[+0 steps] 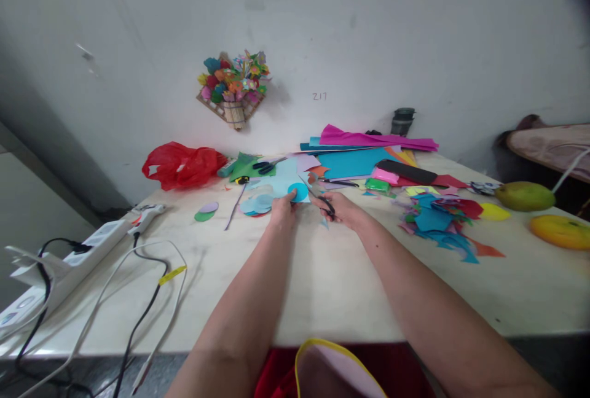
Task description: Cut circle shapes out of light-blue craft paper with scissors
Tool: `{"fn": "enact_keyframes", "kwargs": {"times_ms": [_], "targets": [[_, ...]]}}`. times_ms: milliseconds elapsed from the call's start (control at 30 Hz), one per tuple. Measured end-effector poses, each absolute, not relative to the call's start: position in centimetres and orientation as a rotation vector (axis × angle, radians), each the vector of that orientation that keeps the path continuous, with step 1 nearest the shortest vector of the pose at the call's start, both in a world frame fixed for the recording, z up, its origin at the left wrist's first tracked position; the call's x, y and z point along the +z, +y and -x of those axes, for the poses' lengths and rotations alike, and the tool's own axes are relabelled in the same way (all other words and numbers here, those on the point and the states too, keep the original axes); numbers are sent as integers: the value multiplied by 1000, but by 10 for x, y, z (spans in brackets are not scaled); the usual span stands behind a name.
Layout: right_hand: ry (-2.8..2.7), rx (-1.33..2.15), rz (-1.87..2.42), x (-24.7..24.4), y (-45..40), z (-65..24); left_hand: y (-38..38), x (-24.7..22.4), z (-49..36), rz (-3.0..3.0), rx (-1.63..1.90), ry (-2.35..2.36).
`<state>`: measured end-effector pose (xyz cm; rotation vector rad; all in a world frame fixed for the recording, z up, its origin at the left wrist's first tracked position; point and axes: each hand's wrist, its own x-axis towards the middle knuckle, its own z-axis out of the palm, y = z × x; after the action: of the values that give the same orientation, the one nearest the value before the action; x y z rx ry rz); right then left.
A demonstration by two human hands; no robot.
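My left hand (283, 207) pinches a bright blue paper circle (298, 191) over a pale blue sheet (283, 175) near the middle of the table. Just right of it, my right hand (335, 206) is closed round dark-handled scissors (327, 204), whose blades point up and left beside the circle's right side. A pile of light blue paper circles (258, 201) lies left of my left hand. Farther left are a lilac and green circle pair (206, 212) and a thin paper strip (235, 207).
Paper scraps (433, 217), a mango (525, 196) and an orange-yellow fruit (560, 231) lie right. Coloured sheets (354, 163) and a dark phone-like object (405, 171) are behind. A red plastic bag (182, 166), power strip (92, 249) and cables (152, 300) are left.
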<state>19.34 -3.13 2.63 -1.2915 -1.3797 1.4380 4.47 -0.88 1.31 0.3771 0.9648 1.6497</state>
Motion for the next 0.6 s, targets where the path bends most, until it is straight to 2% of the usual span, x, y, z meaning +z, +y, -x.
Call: {"fn": "enact_keyframes", "kwargs": {"times_ms": [600], "targets": [[-1378, 1425, 1301, 30, -31, -196, -6, 12, -36, -450, 1588, 974]]}}
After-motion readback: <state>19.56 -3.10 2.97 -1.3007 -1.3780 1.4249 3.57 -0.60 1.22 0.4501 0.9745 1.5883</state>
